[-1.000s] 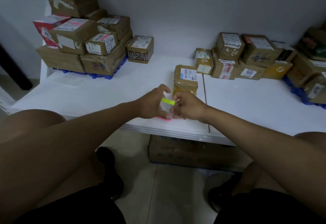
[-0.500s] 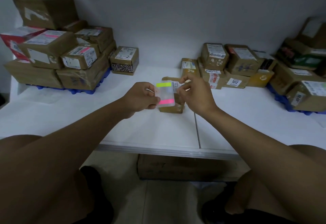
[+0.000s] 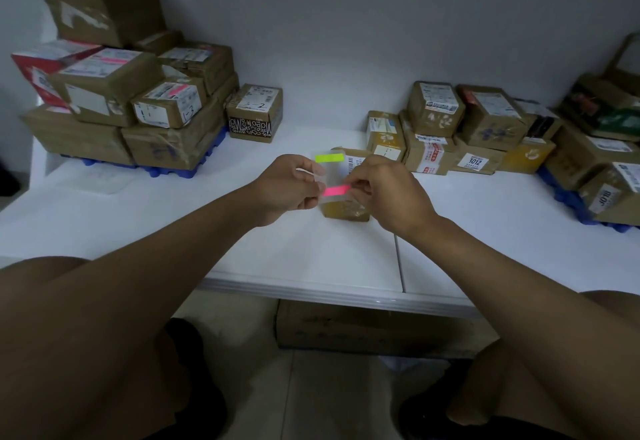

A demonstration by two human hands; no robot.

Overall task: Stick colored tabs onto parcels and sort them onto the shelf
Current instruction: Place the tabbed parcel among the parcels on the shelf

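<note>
Left hand (image 3: 289,186): I pinch the clear tab sheet (image 3: 329,176) by its left edge, above the white shelf (image 3: 242,231).
Right hand (image 3: 384,193): my thumb and forefinger pinch the pink tab (image 3: 335,191) on the sheet.
Green tab (image 3: 329,157): at the sheet's top.
Parcel (image 3: 346,212): on the shelf, just behind the sheet.

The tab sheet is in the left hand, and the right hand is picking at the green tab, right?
Not quite. In the head view the left hand does hold the tab sheet, but the right hand pinches the pink tab, not the green tab at the top.
</note>
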